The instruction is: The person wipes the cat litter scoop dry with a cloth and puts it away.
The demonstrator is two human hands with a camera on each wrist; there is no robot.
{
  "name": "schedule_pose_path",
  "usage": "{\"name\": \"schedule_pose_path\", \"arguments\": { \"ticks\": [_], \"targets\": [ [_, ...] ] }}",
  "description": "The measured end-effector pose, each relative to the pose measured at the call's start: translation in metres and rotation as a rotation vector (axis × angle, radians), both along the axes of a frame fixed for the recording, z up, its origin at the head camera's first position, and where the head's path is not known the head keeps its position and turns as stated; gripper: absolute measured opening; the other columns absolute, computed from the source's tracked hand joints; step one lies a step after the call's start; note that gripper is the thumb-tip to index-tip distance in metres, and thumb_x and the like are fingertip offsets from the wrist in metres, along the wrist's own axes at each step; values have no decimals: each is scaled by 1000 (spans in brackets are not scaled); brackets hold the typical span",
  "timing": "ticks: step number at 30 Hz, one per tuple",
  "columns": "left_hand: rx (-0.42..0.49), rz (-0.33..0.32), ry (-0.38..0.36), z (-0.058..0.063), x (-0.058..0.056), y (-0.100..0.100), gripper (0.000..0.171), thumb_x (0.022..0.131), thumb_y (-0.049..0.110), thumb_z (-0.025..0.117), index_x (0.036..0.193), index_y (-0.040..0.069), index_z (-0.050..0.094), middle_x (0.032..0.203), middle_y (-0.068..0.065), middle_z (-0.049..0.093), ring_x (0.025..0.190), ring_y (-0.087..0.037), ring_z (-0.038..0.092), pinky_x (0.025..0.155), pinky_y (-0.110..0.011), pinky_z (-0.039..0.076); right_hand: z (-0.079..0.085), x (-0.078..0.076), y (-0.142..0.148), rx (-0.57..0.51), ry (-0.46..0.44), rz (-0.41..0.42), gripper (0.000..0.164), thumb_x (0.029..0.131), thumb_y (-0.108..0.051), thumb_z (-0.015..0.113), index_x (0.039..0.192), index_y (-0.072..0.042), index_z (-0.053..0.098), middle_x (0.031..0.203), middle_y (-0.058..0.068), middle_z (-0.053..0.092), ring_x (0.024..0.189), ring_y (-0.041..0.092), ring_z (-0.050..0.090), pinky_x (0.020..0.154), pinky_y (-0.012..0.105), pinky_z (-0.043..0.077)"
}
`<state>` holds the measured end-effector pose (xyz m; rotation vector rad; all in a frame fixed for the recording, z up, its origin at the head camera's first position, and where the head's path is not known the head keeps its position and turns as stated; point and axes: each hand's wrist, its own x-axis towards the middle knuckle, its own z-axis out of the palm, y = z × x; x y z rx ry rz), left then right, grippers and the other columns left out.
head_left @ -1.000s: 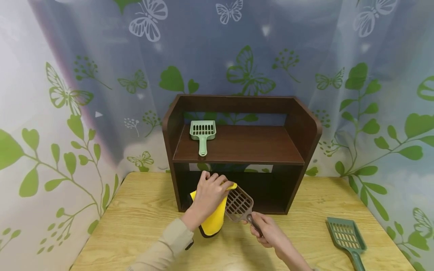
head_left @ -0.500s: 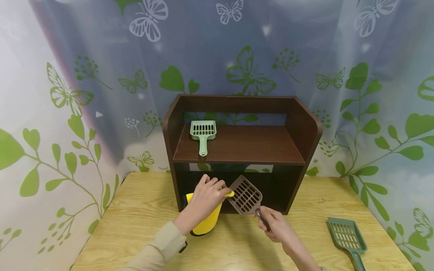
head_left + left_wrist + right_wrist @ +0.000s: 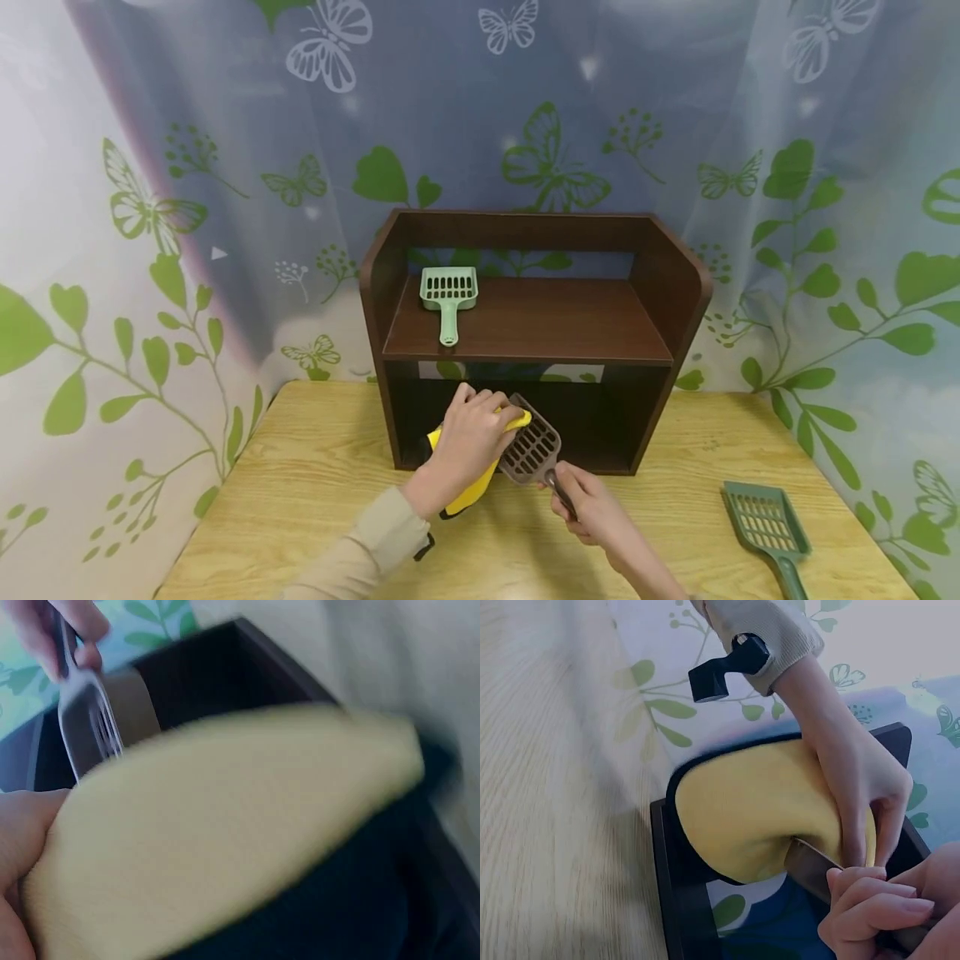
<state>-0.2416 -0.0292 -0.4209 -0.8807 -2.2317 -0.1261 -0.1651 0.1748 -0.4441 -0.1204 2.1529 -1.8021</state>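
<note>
Yellow cloth with black edging [image 3: 471, 493] is clamped in the grip of the left hand [image 3: 468, 437], against a brown slotted scoop [image 3: 531, 454]. The right hand [image 3: 591, 504] wraps its grip round that scoop's handle. Both things are before a dark-brown two-tier shelf [image 3: 555, 317] on a pale wood-grain desk [image 3: 322, 467]; a dark-green slotted scoop [image 3: 767, 518] lies to the right.

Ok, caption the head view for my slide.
Left grip holding a yellow cloth to a brown scoop, right grip on its handle, before a dark shelf.
</note>
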Motion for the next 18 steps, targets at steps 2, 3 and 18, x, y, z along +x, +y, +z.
{"name": "schedule_pose_path", "arguments": {
  "ticks": [2, 3, 18],
  "targets": [
    [24, -17, -31, -3, 3, 5, 22, 79, 30, 89, 98, 24, 80, 90, 8, 71, 80, -10, 64, 73, -31, 36, 0, 0, -4, 0, -1, -3, 47, 112, -38, 32, 116, 2, 57, 67, -4, 44, 44, 2, 22, 40, 16, 20],
    [33, -26, -42, -4, 4, 8, 21, 79, 30, 89, 98, 24, 80, 90, 9, 72, 80, -10, 64, 73, -31, 35, -1, 0, -5, 2, 0, -2, 48, 112, -39, 32, 116, 2, 57, 67, -4, 44, 44, 2, 23, 40, 16, 20],
    [-57, -173, -345, -2, 11, 13, 16, 88, 34, 78, 104, 30, 81, 96, 13, 70, 84, -7, 59, 74, -27, 27, -3, -7, 3, 41, 51, -91, 46, 112, -34, 36, 112, 4, 62, 64, -2, 45, 42, 3, 21, 39, 17, 20]
  ]
}}
